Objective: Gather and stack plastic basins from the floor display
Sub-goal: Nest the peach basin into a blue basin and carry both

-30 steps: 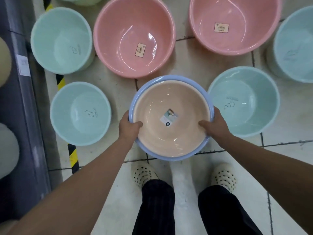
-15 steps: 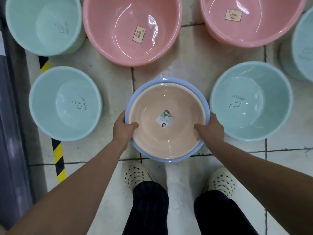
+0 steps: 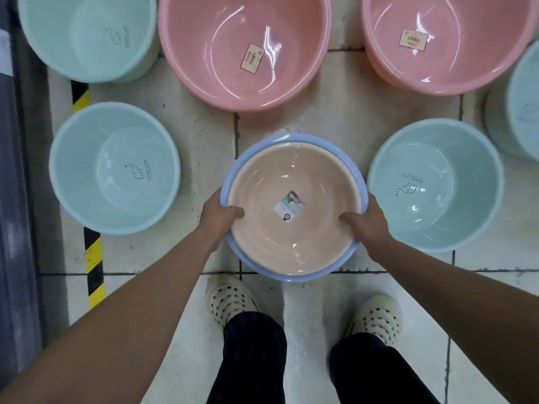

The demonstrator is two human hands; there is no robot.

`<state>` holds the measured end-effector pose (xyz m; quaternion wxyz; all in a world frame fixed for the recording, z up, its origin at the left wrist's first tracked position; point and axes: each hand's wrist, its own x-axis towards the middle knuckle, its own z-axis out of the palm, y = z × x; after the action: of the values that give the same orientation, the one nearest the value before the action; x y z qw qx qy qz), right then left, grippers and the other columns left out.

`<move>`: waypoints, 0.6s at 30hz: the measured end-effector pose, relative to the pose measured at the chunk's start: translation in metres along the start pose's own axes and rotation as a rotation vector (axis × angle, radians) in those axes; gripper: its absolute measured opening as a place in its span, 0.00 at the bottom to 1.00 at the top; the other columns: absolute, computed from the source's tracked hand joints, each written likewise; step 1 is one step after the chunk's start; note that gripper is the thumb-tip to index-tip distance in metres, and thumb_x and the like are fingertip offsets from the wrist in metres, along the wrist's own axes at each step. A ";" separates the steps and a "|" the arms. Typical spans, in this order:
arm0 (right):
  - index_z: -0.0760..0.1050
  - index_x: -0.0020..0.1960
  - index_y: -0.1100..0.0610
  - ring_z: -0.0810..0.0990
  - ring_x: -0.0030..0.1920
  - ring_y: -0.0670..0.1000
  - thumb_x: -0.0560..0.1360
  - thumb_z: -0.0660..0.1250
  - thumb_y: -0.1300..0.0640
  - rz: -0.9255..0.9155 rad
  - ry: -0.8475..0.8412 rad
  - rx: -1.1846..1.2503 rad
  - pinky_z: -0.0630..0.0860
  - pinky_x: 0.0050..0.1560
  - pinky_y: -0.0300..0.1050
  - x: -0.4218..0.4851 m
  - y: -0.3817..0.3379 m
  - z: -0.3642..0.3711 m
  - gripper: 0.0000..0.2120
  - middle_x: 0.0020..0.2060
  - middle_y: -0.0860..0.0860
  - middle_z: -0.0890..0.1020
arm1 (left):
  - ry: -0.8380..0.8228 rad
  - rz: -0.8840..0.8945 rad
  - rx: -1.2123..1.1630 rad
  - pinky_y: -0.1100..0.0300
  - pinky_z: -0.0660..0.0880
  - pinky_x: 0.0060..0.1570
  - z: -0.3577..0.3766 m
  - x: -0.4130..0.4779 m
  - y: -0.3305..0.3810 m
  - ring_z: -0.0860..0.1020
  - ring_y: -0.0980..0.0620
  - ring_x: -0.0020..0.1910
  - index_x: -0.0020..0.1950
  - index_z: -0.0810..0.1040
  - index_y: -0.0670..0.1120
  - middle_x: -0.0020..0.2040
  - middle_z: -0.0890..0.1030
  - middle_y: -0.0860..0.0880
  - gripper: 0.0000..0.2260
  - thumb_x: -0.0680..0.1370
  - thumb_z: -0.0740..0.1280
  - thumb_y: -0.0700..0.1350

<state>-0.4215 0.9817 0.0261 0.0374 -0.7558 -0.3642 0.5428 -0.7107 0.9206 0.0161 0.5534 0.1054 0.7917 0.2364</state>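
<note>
A peach basin (image 3: 291, 234) sits nested inside a blue basin (image 3: 291, 277). I hold the pair over the tiled floor, in front of my feet. My left hand (image 3: 220, 215) grips the left rim, thumb inside the peach basin. My right hand (image 3: 366, 220) grips the right rim the same way. Around them on the floor stand mint green basins at the left (image 3: 113, 167), right (image 3: 434, 185) and top left (image 3: 87, 33). Two large pink basins lie beyond, one in the middle (image 3: 245, 48) and one at the right (image 3: 449, 42).
A yellow and black hazard tape strip (image 3: 94, 269) runs along the floor at the left, beside a grey shelf base (image 3: 17, 199). Another mint basin (image 3: 522, 103) is cut off at the right edge. My feet in white perforated clogs (image 3: 227, 295) stand just behind the held basins.
The view has shifted so the floor basins sit lower and larger in frame. My hands keep the same grip on the nested pair, which stays near the frame's middle.
</note>
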 end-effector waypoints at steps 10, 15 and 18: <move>0.71 0.66 0.45 0.79 0.51 0.41 0.72 0.71 0.61 -0.268 -0.131 0.023 0.75 0.49 0.44 -0.024 -0.070 0.037 0.25 0.52 0.39 0.80 | 0.225 0.090 -0.258 0.56 0.78 0.49 -0.076 -0.040 -0.017 0.82 0.52 0.49 0.55 0.81 0.54 0.50 0.84 0.53 0.12 0.74 0.72 0.41; 0.69 0.64 0.41 0.78 0.50 0.38 0.73 0.71 0.61 -0.435 -0.247 0.021 0.75 0.47 0.37 -0.050 -0.127 0.078 0.25 0.52 0.37 0.79 | 0.391 0.153 -0.398 0.59 0.77 0.45 -0.127 -0.061 -0.009 0.81 0.55 0.45 0.51 0.81 0.55 0.48 0.84 0.54 0.11 0.75 0.70 0.40; 0.71 0.62 0.40 0.80 0.52 0.38 0.69 0.72 0.56 -0.518 -0.316 0.009 0.76 0.51 0.40 -0.063 -0.157 0.102 0.25 0.54 0.40 0.80 | 0.484 0.141 -0.466 0.58 0.77 0.44 -0.157 -0.067 -0.009 0.81 0.52 0.44 0.52 0.82 0.51 0.46 0.84 0.53 0.10 0.74 0.70 0.40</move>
<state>-0.5969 1.0247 0.1058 0.1207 -0.5438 -0.5437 0.6278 -0.8310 0.8433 0.1106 0.3408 -0.0285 0.8156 0.4667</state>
